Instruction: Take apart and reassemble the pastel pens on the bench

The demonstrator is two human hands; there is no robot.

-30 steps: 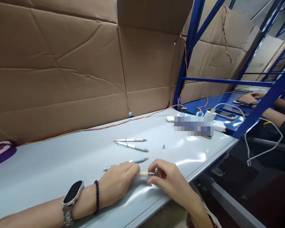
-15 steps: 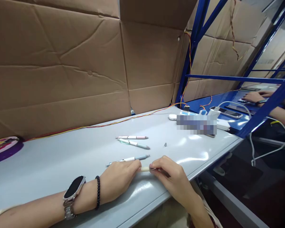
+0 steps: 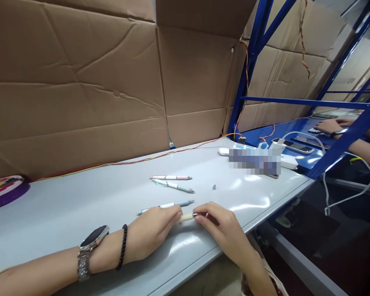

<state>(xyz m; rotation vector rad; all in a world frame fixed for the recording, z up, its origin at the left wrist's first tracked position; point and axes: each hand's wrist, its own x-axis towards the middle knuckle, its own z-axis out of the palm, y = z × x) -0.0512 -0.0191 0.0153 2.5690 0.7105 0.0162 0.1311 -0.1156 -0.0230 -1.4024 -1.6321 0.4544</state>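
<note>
My left hand [image 3: 152,230] and my right hand [image 3: 220,228] rest near the front edge of a pale grey table [image 3: 80,205], both closed on the ends of one cream-coloured pen [image 3: 186,218] held level between them. The left fingers wrap its barrel; the right fingertips pinch its metal end. Just behind the hands lies a blue-grey pen [image 3: 166,205]. Farther back lie a green-and-white pen [image 3: 174,186] and a pink pen [image 3: 171,177]. A small dark pen tip piece [image 3: 214,187] sits alone to their right.
Cardboard sheets [image 3: 80,82] wall off the back, with a red-yellow wire [image 3: 126,163] along their foot. A purple object [image 3: 4,189] sits far left. White devices [image 3: 223,151] and a phone [image 3: 297,146] lie right, past blue rack posts [image 3: 249,70]. Another person's arms [image 3: 351,131] work at the far right.
The view has shifted slightly. My hands have closed in a little on the cream pen and stay on it; the other pens have not moved.
</note>
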